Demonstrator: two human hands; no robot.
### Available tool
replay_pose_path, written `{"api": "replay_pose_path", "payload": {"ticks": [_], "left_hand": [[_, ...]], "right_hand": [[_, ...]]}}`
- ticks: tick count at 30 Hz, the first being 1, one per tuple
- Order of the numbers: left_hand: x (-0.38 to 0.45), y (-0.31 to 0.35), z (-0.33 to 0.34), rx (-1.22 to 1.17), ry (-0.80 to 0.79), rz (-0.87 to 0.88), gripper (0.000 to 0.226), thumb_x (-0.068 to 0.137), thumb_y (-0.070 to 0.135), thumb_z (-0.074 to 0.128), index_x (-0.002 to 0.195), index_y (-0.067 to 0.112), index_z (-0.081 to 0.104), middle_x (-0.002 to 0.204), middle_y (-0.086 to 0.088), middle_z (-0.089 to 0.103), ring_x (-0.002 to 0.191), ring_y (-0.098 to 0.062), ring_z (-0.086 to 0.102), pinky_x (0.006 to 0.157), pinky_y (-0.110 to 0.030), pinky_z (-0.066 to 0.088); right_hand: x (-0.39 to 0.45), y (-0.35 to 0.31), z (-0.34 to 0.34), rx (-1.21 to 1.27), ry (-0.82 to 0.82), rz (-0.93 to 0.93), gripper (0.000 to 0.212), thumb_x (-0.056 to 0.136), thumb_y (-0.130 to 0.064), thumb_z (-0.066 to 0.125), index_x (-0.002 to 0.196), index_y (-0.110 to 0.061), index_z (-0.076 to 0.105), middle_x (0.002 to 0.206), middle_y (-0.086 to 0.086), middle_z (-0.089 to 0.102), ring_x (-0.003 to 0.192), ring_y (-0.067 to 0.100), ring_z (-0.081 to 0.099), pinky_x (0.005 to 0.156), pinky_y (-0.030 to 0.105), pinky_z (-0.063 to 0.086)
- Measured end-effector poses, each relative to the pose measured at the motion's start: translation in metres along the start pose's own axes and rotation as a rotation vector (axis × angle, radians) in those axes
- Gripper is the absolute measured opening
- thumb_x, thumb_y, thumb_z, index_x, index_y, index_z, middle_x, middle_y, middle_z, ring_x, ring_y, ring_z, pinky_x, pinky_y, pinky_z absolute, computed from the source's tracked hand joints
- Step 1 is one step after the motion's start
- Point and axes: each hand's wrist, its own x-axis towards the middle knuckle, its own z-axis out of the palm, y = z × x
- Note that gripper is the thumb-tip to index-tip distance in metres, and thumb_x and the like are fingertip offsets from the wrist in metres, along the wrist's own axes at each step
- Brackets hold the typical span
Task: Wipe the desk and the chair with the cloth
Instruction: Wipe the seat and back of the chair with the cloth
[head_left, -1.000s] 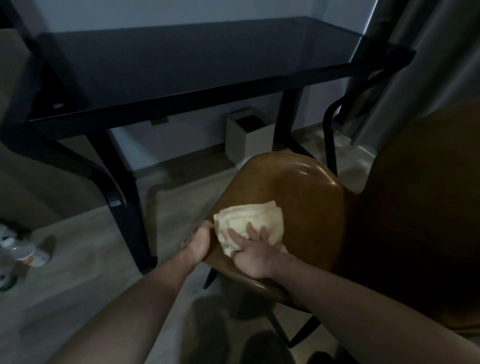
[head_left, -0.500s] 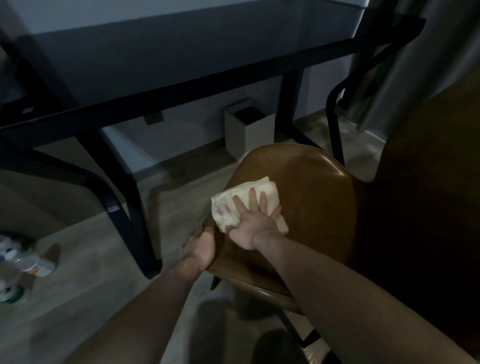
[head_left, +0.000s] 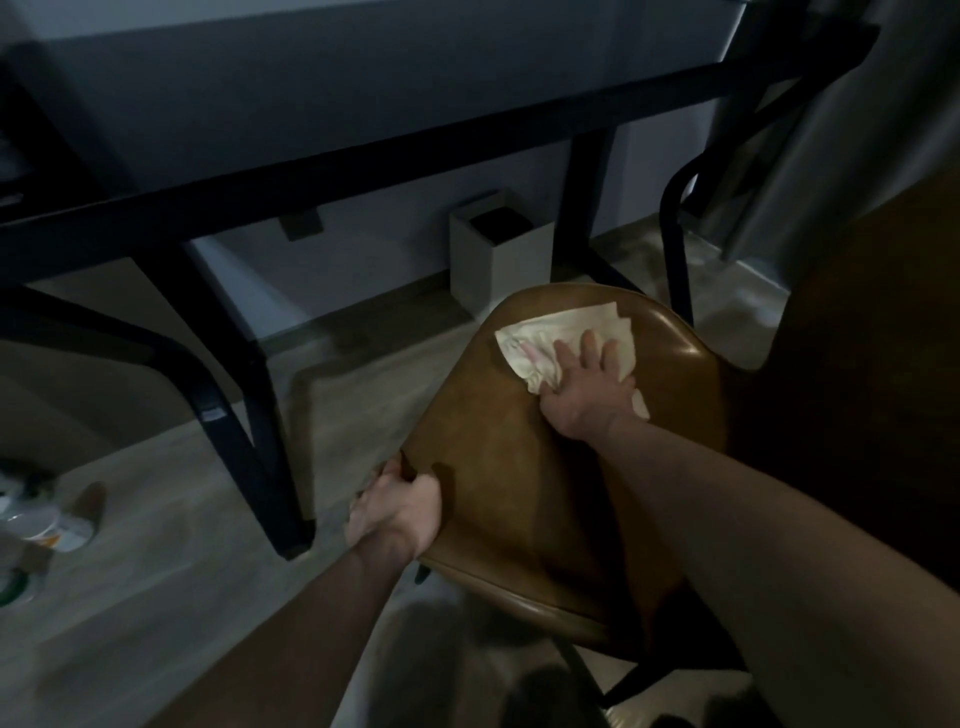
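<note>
A brown leather chair seat (head_left: 519, 467) fills the lower middle, with its dark backrest at the right. A pale crumpled cloth (head_left: 550, 338) lies near the seat's far edge. My right hand (head_left: 587, 384) presses flat on the cloth with fingers spread. My left hand (head_left: 400, 512) grips the seat's near left edge, fingers curled under the rim. The black desk (head_left: 363, 104) with a dark glossy top stands beyond the chair.
A white square bin (head_left: 498, 254) stands against the wall under the desk. Black desk legs (head_left: 260, 415) angle down to the floor at left. Cups and small containers (head_left: 47, 525) lie on the floor at far left. A grey curtain (head_left: 831, 130) hangs at right.
My right hand has slid the cloth from the near left part of the seat to its far edge. My left hand stays on the seat rim.
</note>
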Motion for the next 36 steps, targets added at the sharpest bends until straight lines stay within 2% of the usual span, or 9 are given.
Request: {"api": "replay_pose_path", "payload": {"ticks": [10,16,22,29,36], "left_hand": [[-0.02,0.005,-0.011,-0.031,-0.037,-0.025,0.071,0.097,0.048,0.037,0.166,0.034,0.026,0.169,-0.005,0.032,0.15,-0.035,0.036,0.123,-0.045,0.028],[-0.028,0.005,-0.014,-0.058,-0.048,-0.022,0.068,0.099,0.047,0.037,0.165,0.031,0.028,0.168,-0.007,0.033,0.15,-0.036,0.035,0.124,-0.045,0.028],[-0.021,0.005,-0.012,-0.059,-0.039,-0.014,0.064,0.103,0.047,0.037,0.165,0.03,0.031,0.167,-0.009,0.035,0.149,-0.038,0.036,0.123,-0.043,0.027],[-0.011,0.002,-0.006,-0.016,-0.012,0.015,0.065,0.105,0.058,0.035,0.165,0.035,0.026,0.168,-0.006,0.033,0.149,-0.037,0.036,0.123,-0.046,0.027],[-0.004,-0.003,-0.005,0.045,-0.03,0.091,0.069,0.105,0.058,0.034,0.167,0.031,0.021,0.172,-0.002,0.026,0.153,-0.033,0.032,0.124,-0.04,0.026]], "right_hand": [[-0.115,-0.006,0.026,0.003,-0.112,-0.095,0.078,0.102,-0.047,0.046,0.167,-0.038,0.004,0.177,0.007,-0.009,0.162,0.038,-0.007,0.127,0.064,0.015],[-0.165,0.001,0.033,0.037,-0.115,-0.041,0.081,0.102,-0.047,0.049,0.167,-0.036,0.002,0.176,0.008,-0.01,0.161,0.04,-0.009,0.126,0.065,0.013],[-0.137,-0.006,0.038,0.098,-0.034,0.084,0.086,0.099,-0.047,0.051,0.168,-0.035,0.0,0.176,0.008,-0.012,0.161,0.04,-0.014,0.125,0.069,-0.004],[-0.051,0.014,0.007,0.174,0.035,0.339,0.083,0.102,-0.048,0.047,0.169,-0.031,0.0,0.176,0.01,-0.014,0.16,0.041,-0.014,0.124,0.071,-0.002],[-0.003,0.029,-0.001,0.174,0.156,0.405,0.084,0.101,-0.046,0.049,0.169,-0.033,0.0,0.176,0.003,-0.018,0.16,0.043,-0.012,0.123,0.074,-0.002]]}}
